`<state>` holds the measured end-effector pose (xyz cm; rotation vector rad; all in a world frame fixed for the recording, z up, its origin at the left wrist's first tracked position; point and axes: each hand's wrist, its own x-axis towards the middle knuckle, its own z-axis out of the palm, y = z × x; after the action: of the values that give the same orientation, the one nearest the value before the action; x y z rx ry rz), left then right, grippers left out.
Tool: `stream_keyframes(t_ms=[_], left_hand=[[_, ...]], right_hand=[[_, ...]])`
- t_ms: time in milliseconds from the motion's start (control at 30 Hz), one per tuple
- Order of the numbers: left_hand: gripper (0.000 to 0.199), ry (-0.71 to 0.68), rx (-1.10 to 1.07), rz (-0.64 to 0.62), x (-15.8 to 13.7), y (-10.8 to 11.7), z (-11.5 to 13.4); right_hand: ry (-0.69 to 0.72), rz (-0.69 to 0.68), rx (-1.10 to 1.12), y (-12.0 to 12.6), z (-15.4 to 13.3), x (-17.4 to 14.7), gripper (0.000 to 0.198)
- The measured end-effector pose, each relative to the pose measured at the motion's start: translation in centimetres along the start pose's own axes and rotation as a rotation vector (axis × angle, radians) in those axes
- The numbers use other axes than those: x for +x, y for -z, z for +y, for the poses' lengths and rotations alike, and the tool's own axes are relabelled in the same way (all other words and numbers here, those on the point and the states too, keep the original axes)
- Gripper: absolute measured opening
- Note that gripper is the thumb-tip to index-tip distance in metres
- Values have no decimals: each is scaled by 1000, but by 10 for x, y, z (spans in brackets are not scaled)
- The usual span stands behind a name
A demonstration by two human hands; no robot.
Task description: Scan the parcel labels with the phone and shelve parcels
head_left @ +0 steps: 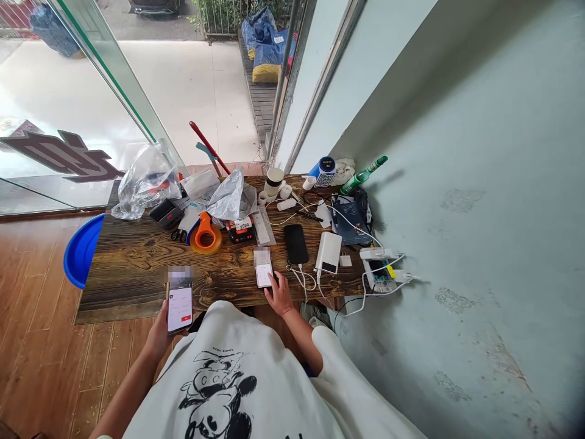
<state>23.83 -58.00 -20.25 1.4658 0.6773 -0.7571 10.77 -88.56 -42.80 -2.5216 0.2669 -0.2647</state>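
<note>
From my remote head view, a person in a white printed shirt (pixel 274 366) sits close against the near edge of a wooden bench (pixel 132 268). Two hands show. The left hand (pixel 162 326) is wrapped around one lit phone (pixel 180 310) at the near edge, left of the middle. The right hand (pixel 280 296) reaches over that edge, fingers loosely spread, fingertips at the lower right corner of one small white rectangle (pixel 264 274); I cannot tell whether it is a pad or a screen.

My widest open room is the wood grain from the left edge across to these two items; a blue tub (pixel 82 253) stands just past that edge. The right end, near the wall (pixel 479 244), is tight: one dark phone (pixel 296 244), one white power bank (pixel 328 253), one white plug (pixel 345 261), one power strip (pixel 377 280) and several looping cables.

Farther back I count one orange tape dispenser (pixel 200 231), one black device marked 4004 (pixel 241 231) and one dark blue booklet (pixel 351 222). Along the far edge are one clear plastic bag (pixel 148 180) and, near the right corner, one green bottle (pixel 361 178).
</note>
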Motion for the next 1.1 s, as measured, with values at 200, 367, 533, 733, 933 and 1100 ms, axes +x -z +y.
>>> stream_keyframes(t_ms=[200,367,533,733,933,1100], left_hand=[[50,13,6,-7,4,-1,2],[50,23,1,-21,0,-11,12],[50,47,-7,-4,-1,-14,15],[55,40,-3,-26,4,-5,10],[54,37,-22,-20,9,-1,4],[59,33,4,-22,9,0,3]], right_hand=[[28,-13,2,7,-2,4,38],[33,-2,16,7,0,6,36],[21,39,33,2,2,-1,37],[34,43,49,2,1,-4,38],[64,22,59,5,0,-2,30],[-4,44,39,3,-3,-3,52]])
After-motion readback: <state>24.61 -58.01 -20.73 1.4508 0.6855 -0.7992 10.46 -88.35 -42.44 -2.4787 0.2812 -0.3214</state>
